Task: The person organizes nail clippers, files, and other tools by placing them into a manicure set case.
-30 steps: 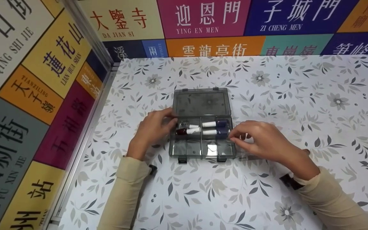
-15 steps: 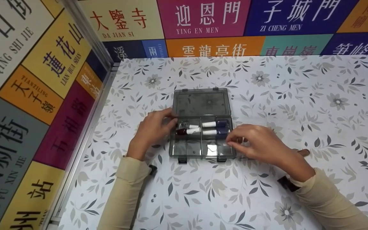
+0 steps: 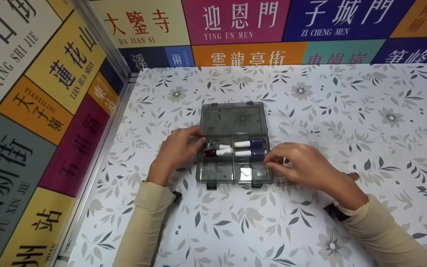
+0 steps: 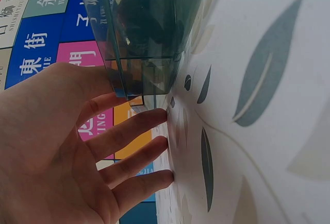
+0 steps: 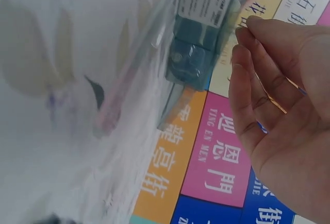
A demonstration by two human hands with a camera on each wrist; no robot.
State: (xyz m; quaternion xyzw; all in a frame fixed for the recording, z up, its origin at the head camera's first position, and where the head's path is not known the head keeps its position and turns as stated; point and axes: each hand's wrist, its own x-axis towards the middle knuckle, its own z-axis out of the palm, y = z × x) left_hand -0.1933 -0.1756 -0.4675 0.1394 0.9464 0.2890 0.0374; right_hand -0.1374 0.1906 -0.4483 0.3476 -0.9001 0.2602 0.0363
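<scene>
Beyond an open, see-through grey box [image 3: 217, 173], reads "DA JIAN SI," "YING EN MEN" and "ZI CHENG MEN" on coloured wall panels [image 3: 235, 35]; to the box's left, "QING SHI JIE," "LIAN HUA SHAN" and "TIANZILING." At the box's wall, bears a white label [image 5: 205, 0] with print too small to make out. Touches the box's left edge with the left hand [image 3: 178, 148], relaxed, with three fingers [image 4: 144, 185] extended toward the tablecloth [image 3: 339, 107]. Poises the right hand [image 3: 302, 161] at the box's right edge, with fingers loosely bent, gripping nothing visible. Counts two blue bottles [image 3: 257, 143] in the box's far right compartment, one dark red bottle [image 3: 210, 152] and one clear bottle [image 3: 212, 145] in the far left.
</scene>
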